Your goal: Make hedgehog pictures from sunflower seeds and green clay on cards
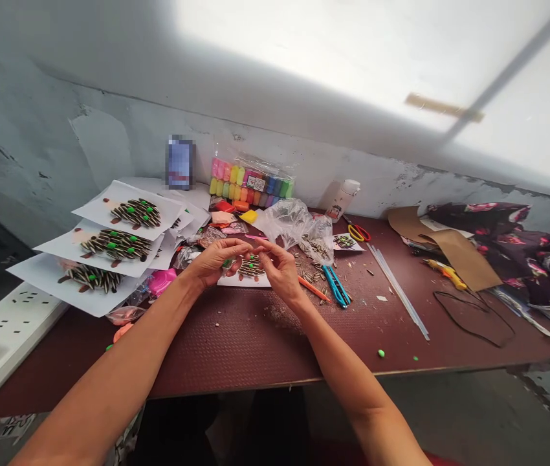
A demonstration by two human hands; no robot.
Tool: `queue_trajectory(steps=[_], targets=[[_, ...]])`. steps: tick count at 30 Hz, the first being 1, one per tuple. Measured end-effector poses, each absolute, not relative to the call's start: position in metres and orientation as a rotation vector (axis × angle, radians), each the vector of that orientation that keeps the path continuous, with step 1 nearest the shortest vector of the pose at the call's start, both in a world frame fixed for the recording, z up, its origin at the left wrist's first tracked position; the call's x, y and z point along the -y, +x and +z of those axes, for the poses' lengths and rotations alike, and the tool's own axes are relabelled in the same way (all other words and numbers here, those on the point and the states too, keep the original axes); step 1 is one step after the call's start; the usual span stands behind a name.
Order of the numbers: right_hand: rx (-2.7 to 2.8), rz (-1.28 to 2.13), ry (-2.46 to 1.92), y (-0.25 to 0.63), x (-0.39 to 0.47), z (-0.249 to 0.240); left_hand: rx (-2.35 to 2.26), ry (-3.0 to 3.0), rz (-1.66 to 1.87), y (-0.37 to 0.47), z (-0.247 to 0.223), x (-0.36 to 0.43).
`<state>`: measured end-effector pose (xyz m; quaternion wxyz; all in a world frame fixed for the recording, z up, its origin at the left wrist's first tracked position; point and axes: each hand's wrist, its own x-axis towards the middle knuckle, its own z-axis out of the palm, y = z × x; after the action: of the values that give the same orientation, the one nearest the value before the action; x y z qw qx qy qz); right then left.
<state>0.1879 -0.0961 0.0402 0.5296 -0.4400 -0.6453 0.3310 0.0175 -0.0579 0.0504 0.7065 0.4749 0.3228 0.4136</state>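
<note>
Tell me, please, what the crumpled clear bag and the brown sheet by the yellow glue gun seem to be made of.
The crumpled bag looks like thin, glossy plastic: see-through, with creases catching light. The brown sheet seems to be matte cardboard or heavy paper, plain tan and stiff-edged; I can't tell which.

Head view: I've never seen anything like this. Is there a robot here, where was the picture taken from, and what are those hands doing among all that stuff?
There is no robot: this single picture comes from a camera on a person's head, looking forward and down. The left hand and right hand meet at the fingertips; a bit of green shows by the left one, but anything pinched between them is too small to make out. On the dark red table lie white sheets bearing seed-like pieces and green dots, a blue cutter, scissors and a yellow glue gun.
</note>
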Motion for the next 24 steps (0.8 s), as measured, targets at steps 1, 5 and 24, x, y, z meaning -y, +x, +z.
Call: queue_trajectory(steps=[1,5,24], targets=[[1.521,0.798,-1.061,0.189,0.096,0.041,-0.720,1.059,0.907,0.017,0.050,0.058],[1.493,0.846,-1.079,0.191,0.095,0.045,-0.737,1.069,0.869,0.014,0.051,0.057],[1.423,0.847,-1.116,0.204,0.090,0.055,-0.734,1.078,0.897,0.014,0.052,0.055]])
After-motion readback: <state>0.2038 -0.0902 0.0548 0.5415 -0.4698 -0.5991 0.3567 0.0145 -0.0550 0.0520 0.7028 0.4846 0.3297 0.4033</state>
